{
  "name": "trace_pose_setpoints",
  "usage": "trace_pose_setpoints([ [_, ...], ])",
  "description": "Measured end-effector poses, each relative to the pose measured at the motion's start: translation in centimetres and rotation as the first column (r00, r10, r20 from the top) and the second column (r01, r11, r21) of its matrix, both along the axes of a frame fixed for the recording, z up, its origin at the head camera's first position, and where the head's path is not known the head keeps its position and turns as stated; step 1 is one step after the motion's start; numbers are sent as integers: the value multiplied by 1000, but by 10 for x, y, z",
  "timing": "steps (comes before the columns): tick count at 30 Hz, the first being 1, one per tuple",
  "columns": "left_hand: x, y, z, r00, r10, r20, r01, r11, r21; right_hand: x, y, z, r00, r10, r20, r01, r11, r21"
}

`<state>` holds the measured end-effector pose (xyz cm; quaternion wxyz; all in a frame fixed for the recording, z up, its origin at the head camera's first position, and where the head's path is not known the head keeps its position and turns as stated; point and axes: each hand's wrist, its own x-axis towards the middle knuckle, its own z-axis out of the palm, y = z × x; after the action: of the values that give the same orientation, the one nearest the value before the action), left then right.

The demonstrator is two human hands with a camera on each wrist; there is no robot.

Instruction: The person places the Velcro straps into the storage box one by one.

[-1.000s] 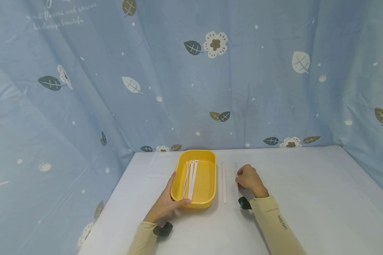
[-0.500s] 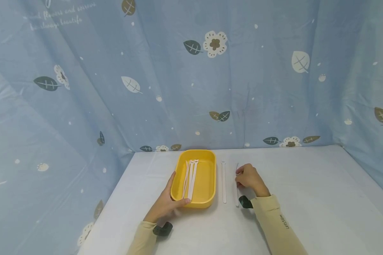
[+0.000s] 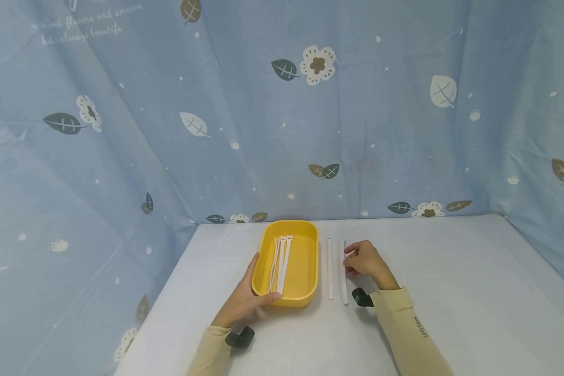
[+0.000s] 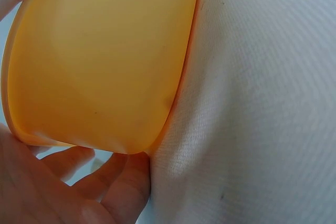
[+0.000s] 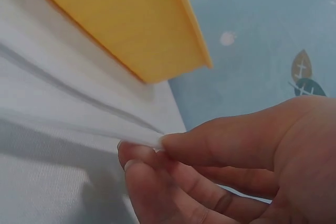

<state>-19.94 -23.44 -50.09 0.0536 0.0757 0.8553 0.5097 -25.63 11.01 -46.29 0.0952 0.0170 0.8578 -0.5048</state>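
Note:
My left hand (image 3: 244,300) grips the near left corner of a yellow plastic tray (image 3: 304,263), thumb over its rim. In the left wrist view the fingers (image 4: 128,187) curl against the tray's outer wall (image 4: 105,66). Several white strap cable ties (image 3: 282,266) with slotted heads lie lengthwise in the tray's left half. Right of the tray, one more cable tie (image 3: 330,271) lies straight on the table. Beside it my right hand (image 3: 367,263) pinches another white cable tie (image 3: 344,292) between thumb and fingers; the right wrist view shows the pinch at the tie's edge (image 5: 121,128).
A white cloth (image 3: 451,292) covers the table. Blue patterned curtains (image 3: 244,156) hang behind it and at both sides. Each wrist wears a small dark camera, such as the one near the right sleeve (image 3: 362,297).
The right hand's cable tie has shifted slightly left, towards the one lying on the table, and its near end now shows more fully. The left hand and tray have stayed still.

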Motion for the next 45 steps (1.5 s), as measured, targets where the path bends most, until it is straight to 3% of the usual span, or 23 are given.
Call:
trace_pose_setpoints([
  [14,0,1,1,1000,4,5,-4,1000,11,-3,-2,1,999,-36,40,37,999,-19],
  [28,0,0,0,1000,-5,5,5,1000,9,2,-1,10,999,1,51,9,978,-208],
  [45,2,1,1,1000,1,10,-1,1000,6,2,-9,24,999,37,38,-24,953,-301],
])
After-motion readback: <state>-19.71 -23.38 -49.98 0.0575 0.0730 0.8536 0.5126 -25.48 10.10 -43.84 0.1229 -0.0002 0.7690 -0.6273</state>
